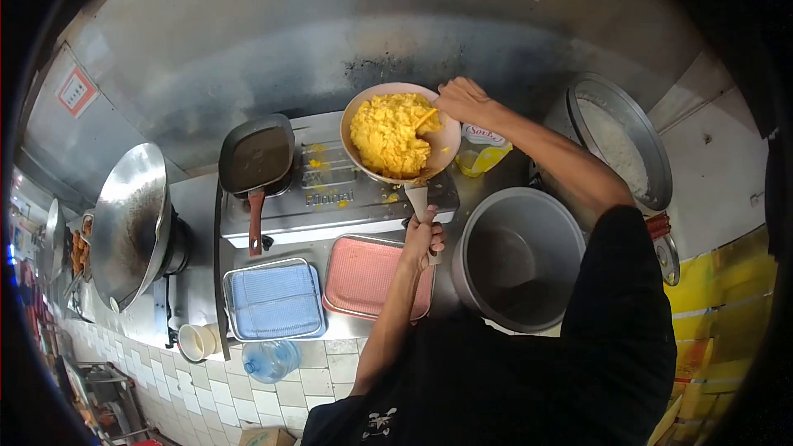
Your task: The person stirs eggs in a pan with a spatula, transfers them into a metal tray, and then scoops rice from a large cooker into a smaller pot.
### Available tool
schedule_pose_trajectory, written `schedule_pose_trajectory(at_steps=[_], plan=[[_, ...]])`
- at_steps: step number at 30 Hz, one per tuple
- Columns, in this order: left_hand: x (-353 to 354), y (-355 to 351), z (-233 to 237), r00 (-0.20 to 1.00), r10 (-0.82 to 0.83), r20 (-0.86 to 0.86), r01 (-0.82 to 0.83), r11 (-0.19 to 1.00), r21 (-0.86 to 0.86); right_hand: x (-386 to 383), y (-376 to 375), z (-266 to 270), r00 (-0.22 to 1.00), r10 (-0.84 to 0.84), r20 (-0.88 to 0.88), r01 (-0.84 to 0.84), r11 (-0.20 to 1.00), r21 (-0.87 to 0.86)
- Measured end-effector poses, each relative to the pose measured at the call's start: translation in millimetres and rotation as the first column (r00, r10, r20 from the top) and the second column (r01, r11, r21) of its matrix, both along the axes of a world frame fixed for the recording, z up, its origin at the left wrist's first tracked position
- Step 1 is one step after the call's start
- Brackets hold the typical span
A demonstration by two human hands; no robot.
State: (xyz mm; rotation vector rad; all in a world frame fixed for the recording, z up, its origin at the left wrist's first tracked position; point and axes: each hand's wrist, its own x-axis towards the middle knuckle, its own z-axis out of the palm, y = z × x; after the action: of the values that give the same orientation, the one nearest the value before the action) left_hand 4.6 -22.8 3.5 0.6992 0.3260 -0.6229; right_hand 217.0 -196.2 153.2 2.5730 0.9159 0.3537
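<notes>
My left hand (424,237) is wrapped round the pale handle (418,198) of a frying pan (443,149). The pan is over the right side of the gas stove (330,190), tipped a little. A large heap of yellow scrambled eggs (388,136) fills its left and middle, leaving bare pan on the right. My right hand (464,102) is closed at the pan's upper right rim. From it a yellow stick-like cooking utensil (426,118) reaches into the eggs, its far end hidden there.
A dark square pan (260,155) with a red-brown handle sits on the left burner. In front lie a blue tray (277,299) and a pink tray (368,277). A deep grey pot (516,260) stands right, a rice pot (615,144) beyond, a wok (132,223) far left.
</notes>
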Motion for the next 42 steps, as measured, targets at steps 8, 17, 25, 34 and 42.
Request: schedule_pose_trajectory(at_steps=[8,17,25,34,42], plan=[[1.3,-3.1,4.7,1.000,0.020,0.002,-0.020,0.998,0.058,1.2,-3.7,-0.8,0.962,-0.185,-0.201,0.147,0.971,-0.189],[-0.9,-2.3,7.1,0.999,0.031,-0.015,-0.030,0.997,0.071,5.1,7.5,33.1,1.000,-0.009,0.022,0.008,1.000,0.028],[-3.5,-1.5,10.4,0.999,0.045,-0.015,-0.044,0.997,0.065,-16.3,-16.4,25.9,0.957,-0.202,-0.209,0.179,0.976,-0.124],[-3.5,-2.5,4.5,1.000,0.018,0.000,-0.018,0.995,0.099,-7.3,-5.2,-15.1,0.996,-0.090,-0.027,0.093,0.980,0.176],[-4.4,-5.8,11.4,0.998,0.051,-0.025,-0.049,0.994,0.099,-68.4,13.2,-21.0,0.996,0.073,0.058,-0.082,0.982,0.171]])
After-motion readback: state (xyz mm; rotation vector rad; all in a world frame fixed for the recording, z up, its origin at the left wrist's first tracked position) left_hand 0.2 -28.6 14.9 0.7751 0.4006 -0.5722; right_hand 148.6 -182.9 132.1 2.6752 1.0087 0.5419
